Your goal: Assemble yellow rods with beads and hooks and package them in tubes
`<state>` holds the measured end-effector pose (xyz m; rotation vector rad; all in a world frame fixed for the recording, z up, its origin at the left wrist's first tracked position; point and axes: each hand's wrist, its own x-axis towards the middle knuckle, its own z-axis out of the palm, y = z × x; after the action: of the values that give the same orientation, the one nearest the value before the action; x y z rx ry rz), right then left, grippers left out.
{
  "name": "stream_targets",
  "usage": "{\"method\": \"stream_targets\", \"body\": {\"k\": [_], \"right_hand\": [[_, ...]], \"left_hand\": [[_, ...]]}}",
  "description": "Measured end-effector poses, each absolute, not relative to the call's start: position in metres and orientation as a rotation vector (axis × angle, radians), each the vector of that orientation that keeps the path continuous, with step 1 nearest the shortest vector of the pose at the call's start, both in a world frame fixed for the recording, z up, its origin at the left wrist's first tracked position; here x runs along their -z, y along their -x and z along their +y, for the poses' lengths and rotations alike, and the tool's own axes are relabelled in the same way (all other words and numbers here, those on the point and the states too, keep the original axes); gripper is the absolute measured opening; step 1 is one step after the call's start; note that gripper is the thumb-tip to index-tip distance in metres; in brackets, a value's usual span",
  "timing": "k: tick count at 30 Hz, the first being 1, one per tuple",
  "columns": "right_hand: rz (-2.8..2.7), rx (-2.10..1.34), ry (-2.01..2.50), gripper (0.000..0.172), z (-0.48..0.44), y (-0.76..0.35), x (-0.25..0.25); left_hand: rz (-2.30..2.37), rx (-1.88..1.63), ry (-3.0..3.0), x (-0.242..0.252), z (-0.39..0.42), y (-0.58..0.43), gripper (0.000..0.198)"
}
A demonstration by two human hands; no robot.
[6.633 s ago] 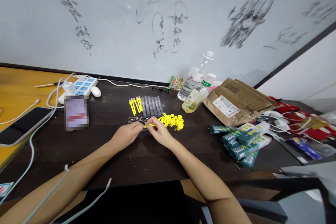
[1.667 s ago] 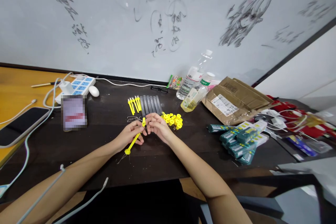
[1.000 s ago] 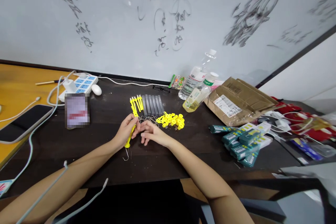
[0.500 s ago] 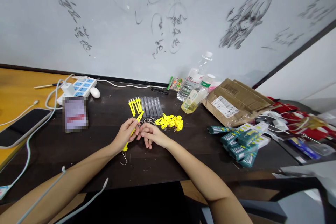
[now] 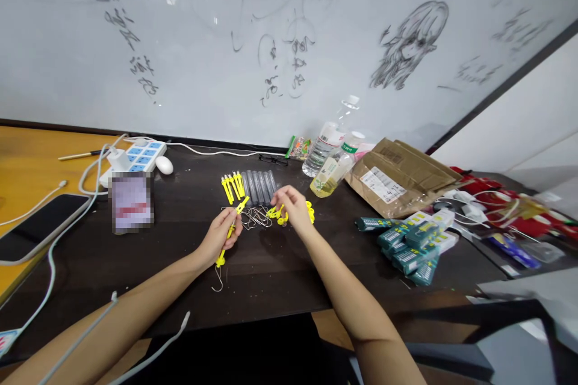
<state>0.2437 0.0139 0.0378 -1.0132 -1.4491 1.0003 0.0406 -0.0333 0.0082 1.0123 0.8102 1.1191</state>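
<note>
Gripping slim yellow stick [image 5: 232, 230], left fingers [image 5: 232, 242], bent metal wires [image 5: 257, 216], clear tubes [image 5: 259, 186]

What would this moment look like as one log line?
left hand: holds yellow part with hook | right hand: at yellow pieces | nearby: clear tubes, wires

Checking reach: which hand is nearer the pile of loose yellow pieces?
Right. The right hand is at the pile of loose yellow pieces, hiding part of it; the left hand is farther off, to the pile's left, holding a yellow stick.
</note>
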Motion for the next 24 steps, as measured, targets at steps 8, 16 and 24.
{"method": "stream_targets", "body": {"k": [8,16,24], "right_hand": [[-1.893,-0.416,1.629,0.013,0.076,-0.276,-0.052],[-1.946,-0.411,2.052,0.026,0.107,-0.253,-0.033],[-1.697,-0.618,1.835,0.027,0.119,-0.266,-0.03]], "left_hand": [[0.801,-1.152,-0.923,-0.006,-0.028,-0.038,0.025],[0.805,-1.182,-0.889,-0.01,-0.027,-0.038,0.021],[0.815,-1.141,-0.978,-0.008,-0.028,-0.037,0.028]]}}
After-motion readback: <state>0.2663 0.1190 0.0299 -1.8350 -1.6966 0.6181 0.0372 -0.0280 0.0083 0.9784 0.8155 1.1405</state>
